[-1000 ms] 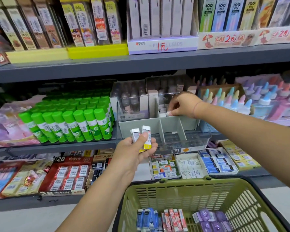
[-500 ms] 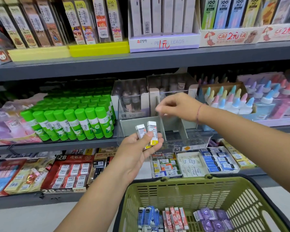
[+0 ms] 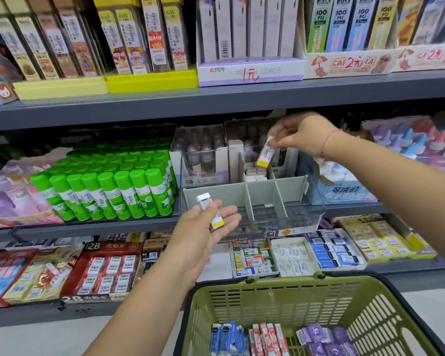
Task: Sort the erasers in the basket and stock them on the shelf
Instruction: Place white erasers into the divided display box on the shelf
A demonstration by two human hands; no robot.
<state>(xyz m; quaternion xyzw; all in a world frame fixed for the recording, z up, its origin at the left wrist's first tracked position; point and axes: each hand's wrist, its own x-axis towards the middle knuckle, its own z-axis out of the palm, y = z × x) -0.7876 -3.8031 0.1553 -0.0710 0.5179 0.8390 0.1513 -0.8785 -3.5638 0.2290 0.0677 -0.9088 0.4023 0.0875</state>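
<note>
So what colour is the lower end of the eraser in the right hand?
The eraser ends in yellow; head view shows it.

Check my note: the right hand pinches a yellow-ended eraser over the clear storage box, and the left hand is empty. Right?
Not quite. The head view shows the left hand is not empty: it holds a second eraser of the same kind. The rest stands: the right hand pinches a yellow-ended eraser over the clear storage box.

hands 2: left hand point(image 3: 203, 237), right hand point(image 3: 302, 136) | held erasers point(image 3: 265, 155) 2 | basket point(image 3: 267, 286) 1 | storage box point(image 3: 290, 186) 1
</note>
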